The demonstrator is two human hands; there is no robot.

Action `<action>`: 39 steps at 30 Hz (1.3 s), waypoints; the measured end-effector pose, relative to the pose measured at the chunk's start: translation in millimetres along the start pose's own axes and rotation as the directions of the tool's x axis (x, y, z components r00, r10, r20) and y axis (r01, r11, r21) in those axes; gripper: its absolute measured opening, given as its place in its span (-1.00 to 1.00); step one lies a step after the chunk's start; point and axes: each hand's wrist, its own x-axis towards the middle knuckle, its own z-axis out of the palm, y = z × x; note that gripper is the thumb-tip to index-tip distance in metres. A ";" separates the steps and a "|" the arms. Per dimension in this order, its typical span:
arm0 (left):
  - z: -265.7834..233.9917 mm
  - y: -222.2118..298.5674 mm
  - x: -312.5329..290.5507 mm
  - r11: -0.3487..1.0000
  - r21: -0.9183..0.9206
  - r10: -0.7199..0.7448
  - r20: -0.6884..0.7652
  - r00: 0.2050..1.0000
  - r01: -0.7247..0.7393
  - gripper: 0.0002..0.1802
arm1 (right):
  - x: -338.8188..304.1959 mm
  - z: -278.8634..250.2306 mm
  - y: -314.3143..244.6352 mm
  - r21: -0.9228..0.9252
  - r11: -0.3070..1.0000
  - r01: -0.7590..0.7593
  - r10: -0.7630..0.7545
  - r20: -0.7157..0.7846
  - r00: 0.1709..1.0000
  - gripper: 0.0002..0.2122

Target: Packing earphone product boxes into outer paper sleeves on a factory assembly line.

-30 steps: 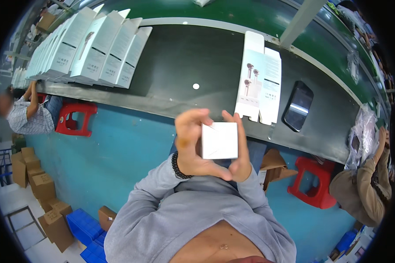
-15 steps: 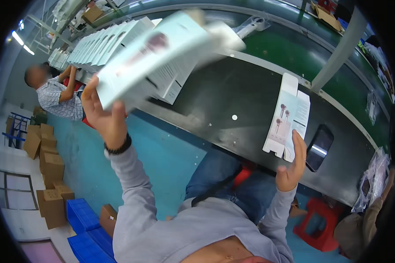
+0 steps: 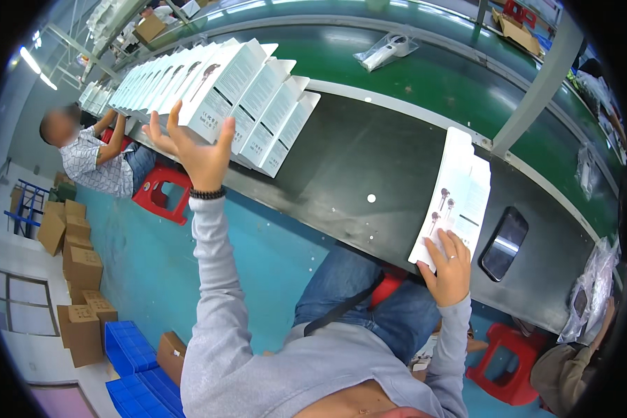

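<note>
Beside the near box of a long row of white, pale-blue-sided cartons (image 3: 219, 90), my left hand (image 3: 196, 150) is raised with its fingers apart and nothing in it. The cartons lean against one another and carry pictures of a dark-headed handheld device. To the right, a flattened-looking white carton (image 3: 460, 188) with similar pictures lies on the dark work table (image 3: 355, 160). My right hand (image 3: 449, 268) rests over its near end, fingers spread on the surface and thumb by the lower edge. Whether a second carton lies under it I cannot tell.
A black phone (image 3: 505, 244) lies right of the carton. Beyond the table's rail is a green conveyor (image 3: 439, 76) with a bagged white device (image 3: 389, 52). Another bagged item (image 3: 589, 289) sits at the right end. A person (image 3: 97, 146) works at far left; red stools (image 3: 161, 191) stand below.
My left hand has let go of a carton, which now appears to stand at the row's near end. My right hand has come down from the carton's side edge onto its near end.
</note>
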 end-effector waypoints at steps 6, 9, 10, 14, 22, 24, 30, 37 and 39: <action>-19.2 76.6 -61.0 0.835 -0.436 0.459 0.219 0.861 -0.335 -0.06 | -5.9 -31.5 -19.4 0.145 0.983 0.108 -0.051 -0.351 0.935 -0.83; -11.2 128.3 -98.7 0.656 -0.716 0.582 0.280 0.763 -0.238 -0.24 | -11.3 -51.6 -45.7 0.158 0.978 0.139 -0.034 -0.533 0.846 -0.84; -8.1 144.3 -109.3 0.580 -0.769 0.634 0.219 0.742 -0.268 -0.32 | -11.8 -52.5 -52.9 0.375 0.896 0.237 -0.003 -0.530 0.848 -0.81; -9.7 166.4 -99.2 0.504 -0.775 0.796 0.246 0.553 -0.382 -0.41 | -19.2 -53.9 -70.7 0.799 0.593 0.095 0.265 -0.305 0.915 -0.73; -29.4 169.5 -62.7 0.458 -0.821 0.827 0.253 0.502 -0.341 -0.58 | -14.6 -45.0 -37.0 0.392 0.897 0.205 -0.012 -0.442 0.897 -0.92; -44.2 161.0 -61.7 0.571 -0.791 0.779 0.438 0.449 -0.220 -0.58 | -22.1 -40.9 -33.4 0.419 0.890 0.179 0.039 -0.462 0.886 -0.85; -48.3 184.4 -105.6 0.656 -0.754 0.518 0.420 0.745 -0.030 -0.48 | -53.8 36.2 -65.4 0.917 0.353 0.184 0.396 -0.325 0.859 -0.09; -63.2 187.8 -118.5 0.616 -0.784 0.635 0.551 0.541 0.075 -0.16 | -28.2 20.2 -71.0 0.988 0.143 0.055 0.407 -0.109 0.907 -0.09; -60.0 181.6 -133.3 0.554 -0.823 0.592 0.497 0.634 0.127 -0.11 | -23.6 30.2 -59.5 0.903 0.396 0.170 0.204 -0.267 0.942 0.06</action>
